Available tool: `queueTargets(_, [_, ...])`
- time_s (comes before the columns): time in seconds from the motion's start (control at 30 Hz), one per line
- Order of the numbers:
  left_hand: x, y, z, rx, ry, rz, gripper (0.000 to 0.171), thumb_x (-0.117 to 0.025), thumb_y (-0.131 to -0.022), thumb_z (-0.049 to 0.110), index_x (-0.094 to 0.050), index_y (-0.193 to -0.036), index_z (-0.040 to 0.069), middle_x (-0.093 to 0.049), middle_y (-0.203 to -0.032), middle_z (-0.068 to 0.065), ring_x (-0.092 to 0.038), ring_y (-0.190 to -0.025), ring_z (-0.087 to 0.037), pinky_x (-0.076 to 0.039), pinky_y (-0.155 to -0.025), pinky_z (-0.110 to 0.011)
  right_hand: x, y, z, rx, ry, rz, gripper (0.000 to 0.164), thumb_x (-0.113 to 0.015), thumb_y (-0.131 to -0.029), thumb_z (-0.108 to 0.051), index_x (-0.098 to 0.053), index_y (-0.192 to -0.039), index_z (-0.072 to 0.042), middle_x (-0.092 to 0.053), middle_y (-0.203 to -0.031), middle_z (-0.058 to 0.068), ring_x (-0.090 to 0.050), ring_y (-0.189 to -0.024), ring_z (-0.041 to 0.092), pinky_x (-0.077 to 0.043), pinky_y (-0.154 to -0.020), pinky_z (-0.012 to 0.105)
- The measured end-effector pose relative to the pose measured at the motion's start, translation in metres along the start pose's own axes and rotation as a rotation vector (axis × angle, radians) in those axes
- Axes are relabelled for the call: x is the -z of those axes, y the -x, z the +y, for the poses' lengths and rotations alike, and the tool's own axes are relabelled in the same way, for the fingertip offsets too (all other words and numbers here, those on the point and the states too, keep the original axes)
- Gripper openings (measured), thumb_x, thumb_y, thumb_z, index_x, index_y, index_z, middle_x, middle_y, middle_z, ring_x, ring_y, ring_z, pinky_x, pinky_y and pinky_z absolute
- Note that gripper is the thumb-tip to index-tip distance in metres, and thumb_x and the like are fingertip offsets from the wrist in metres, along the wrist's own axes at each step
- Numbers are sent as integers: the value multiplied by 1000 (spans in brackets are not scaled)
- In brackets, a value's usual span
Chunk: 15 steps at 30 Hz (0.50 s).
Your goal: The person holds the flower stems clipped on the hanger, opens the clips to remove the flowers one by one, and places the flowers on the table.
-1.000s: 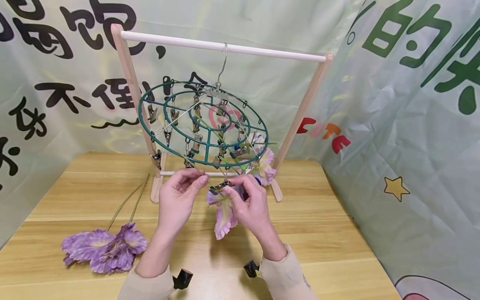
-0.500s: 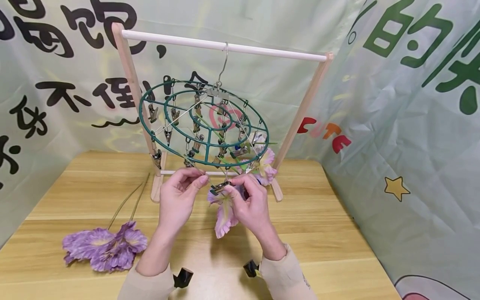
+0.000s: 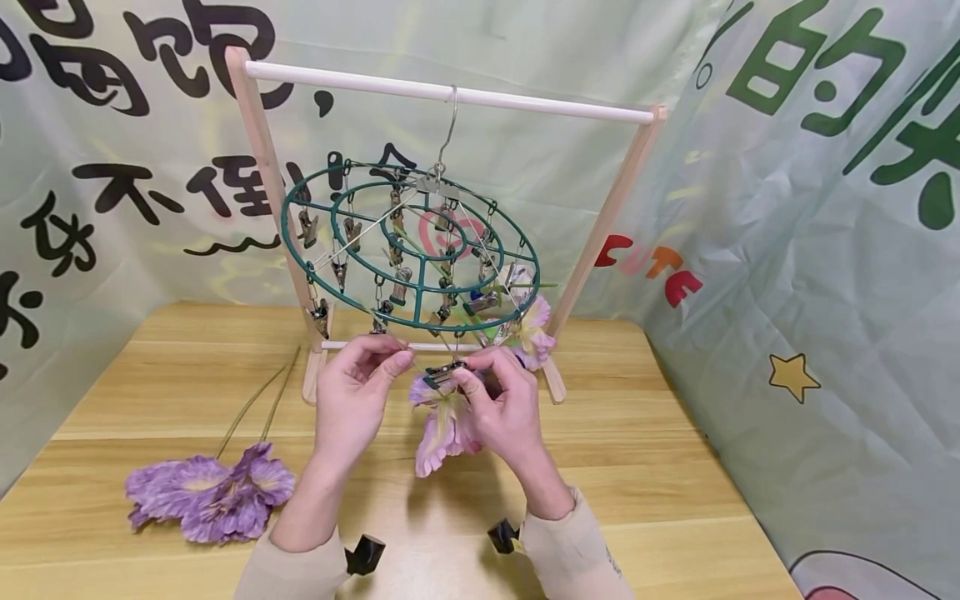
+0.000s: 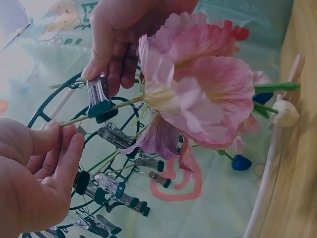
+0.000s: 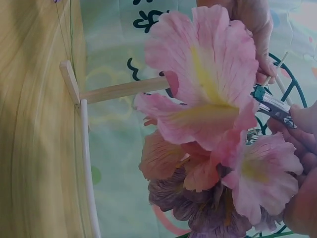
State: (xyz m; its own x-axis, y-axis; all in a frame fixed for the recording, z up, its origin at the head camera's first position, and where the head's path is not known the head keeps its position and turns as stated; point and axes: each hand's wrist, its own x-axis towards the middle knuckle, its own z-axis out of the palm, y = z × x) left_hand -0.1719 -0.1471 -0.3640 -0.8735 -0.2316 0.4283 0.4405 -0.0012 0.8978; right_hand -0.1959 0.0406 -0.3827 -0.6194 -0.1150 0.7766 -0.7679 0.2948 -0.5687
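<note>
Pink ruffled fabric flower [image 4: 190, 101] is held just below the near rim of a round dark-green hanger [image 3: 421, 287]. My left hand [image 3: 351, 408] pinches its thin green stem [image 4: 79, 119], likely to steady it; my right hand [image 3: 508, 412] pinches a silver green-tipped metal clip [image 3: 442, 375], presumably to work its jaws. Above the hanger, a white rod [image 3: 525, 102] takes its wire hook [image 3: 452, 121], keeping it off the wood-grain worktop [image 3: 637, 500].

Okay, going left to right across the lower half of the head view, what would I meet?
Purple flowers, the person's left hand, a metal clip, the right hand, then a yellow star.
</note>
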Motion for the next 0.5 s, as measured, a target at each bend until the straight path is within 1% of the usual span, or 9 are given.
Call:
queueTargets(0.1, [0, 0, 0, 2, 4, 8, 15, -75, -90, -7, -70, -104, -7, -73, -98, -10, -71, -84, -13, -61, -81, -25, 1, 0, -1, -5, -4, -4, 12, -80, -88, 2, -70, -93, -3, -71, -91, 10, -57, -77, 16, -48, -58, 29])
queueTargets(0.23, [1, 1, 1, 0, 17, 15, 16, -76, -89, -8, -70, -104, -7, -73, -96, -7, -71, -84, -15, -61, -81, -26, 2, 0, -2, -7, -14, -8, 15, -80, -87, 5, -70, -97, -2, -71, -93, 12, -60, -79, 20, -49, -61, 30])
queueTargets(0.37, [3, 1, 2, -20, 35, 15, 17, -74, -89, -10, -69, -105, -9, -73, -96, -10, -71, -84, -14, -61, -80, -26, 3, 1, -1, 16, -19, 2, 16, -79, -86, 6, -69, -97, 0, -72, -96, 13, -65, -84, 24, -53, -67, 28])
queueTargets(0.5, [6, 0, 3, -47, 69, 20, 17, -72, -90, -13, -66, -106, -12, -72, -96, -12, -71, -82, -13, -61, -80, -25, 5, 0, -1, 38, -12, 20, 17, -78, -86, 6, -69, -99, 1, -73, -98, 15, -67, -89, 27, -57, -71, 33])
